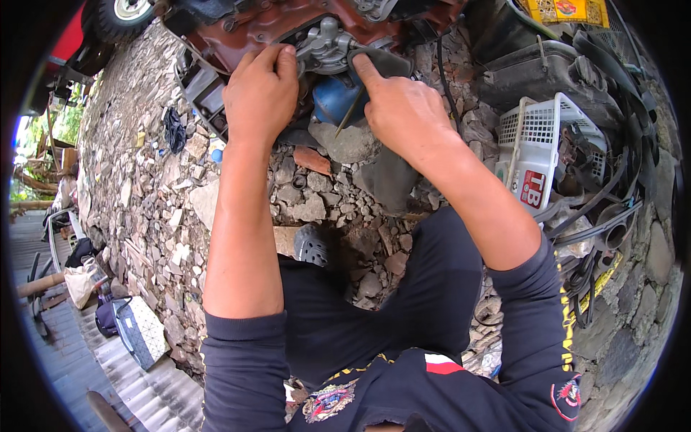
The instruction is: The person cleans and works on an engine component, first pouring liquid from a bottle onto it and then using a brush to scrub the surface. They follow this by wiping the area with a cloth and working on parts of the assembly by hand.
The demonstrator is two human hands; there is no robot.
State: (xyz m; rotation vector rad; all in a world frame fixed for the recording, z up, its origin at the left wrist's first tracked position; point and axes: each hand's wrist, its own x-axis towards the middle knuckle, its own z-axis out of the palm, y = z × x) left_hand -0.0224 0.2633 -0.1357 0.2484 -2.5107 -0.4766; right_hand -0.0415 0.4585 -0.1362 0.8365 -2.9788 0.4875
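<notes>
A reddish-brown engine (245,32) fills the top of the view, with a silver-grey metal housing (327,43) on its near side. At that housing's left edge is my left hand (260,93), its fingers curled and thumb bent; what the fingertips grip is hidden. My right hand (409,111) is to the right, index finger stretched onto a flat dark grey piece (385,63) beside the housing. From under its curled other fingers a thin, brassy pointed rod (350,117) slants down. Below the housing, between my hands, shows a rounded blue part (332,99).
Broken stones (309,205) and a reddish brick piece (312,160) lie beneath. On the right stand a white plastic basket (536,144), a black case (551,75) and tangled hoses (597,230). A wheel (124,18) is far left; a bag (137,335) lies near corrugated sheets (155,392).
</notes>
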